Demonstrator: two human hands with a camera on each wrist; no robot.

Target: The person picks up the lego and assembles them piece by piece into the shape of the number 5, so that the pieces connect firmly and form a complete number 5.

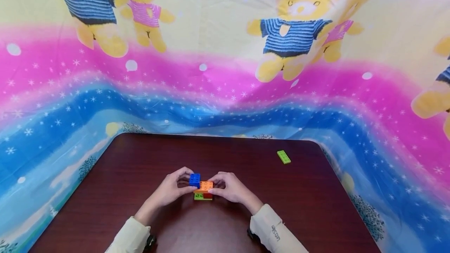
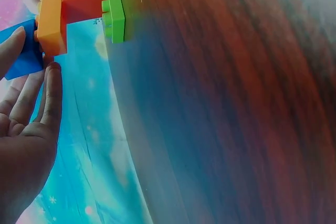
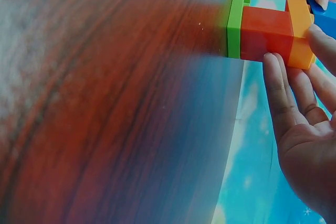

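Observation:
My left hand [image 1: 170, 187] pinches a blue brick [image 1: 194, 180] between thumb and fingers. In the left wrist view this brick [image 2: 26, 56] sits tilted against the studded top of an orange brick [image 2: 52, 19], at one end. My right hand [image 1: 230, 187] grips the orange brick from the other side; its thumb is at the studded face, and one fingertip [image 3: 270, 59] is at the red brick. Beneath the orange brick is the red brick [image 3: 265, 32], standing on a thin green plate [image 3: 234, 24]. Some of the plate's studs show beside the red brick.
Another flat green plate [image 1: 284, 157] lies at the far right of the dark brown table [image 1: 140, 159]. Behind the table's back edge hangs a curtain [image 1: 218, 50] printed with bears.

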